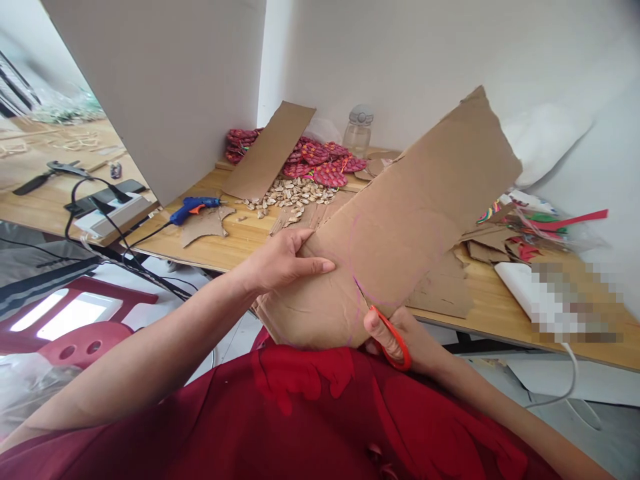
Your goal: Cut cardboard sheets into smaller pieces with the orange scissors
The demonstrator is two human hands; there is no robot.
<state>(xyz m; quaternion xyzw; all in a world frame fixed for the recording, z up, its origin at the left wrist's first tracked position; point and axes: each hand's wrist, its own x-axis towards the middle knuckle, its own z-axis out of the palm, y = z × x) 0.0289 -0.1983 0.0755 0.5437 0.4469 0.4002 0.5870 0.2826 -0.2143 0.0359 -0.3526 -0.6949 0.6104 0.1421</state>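
Observation:
My left hand [281, 262] grips the near left edge of a large brown cardboard sheet [400, 220], thumb on top, holding it tilted up over the table edge. A faint circle is drawn on the sheet. My right hand [400, 337] is below the sheet's near edge, fingers through the red handles of scissors [393, 337]. The blades are hidden under the cardboard, at a cut that runs up into the sheet.
On the wooden table [225, 243] lie a blue glue gun [193, 208], a pile of seeds [293, 195], red woven discs [320, 163], a leaning cardboard strip [270, 150], a clear bottle [359, 130] and cardboard scraps [443, 287]. Coloured scraps [535, 223] sit right. A red stool [75, 320] stands left.

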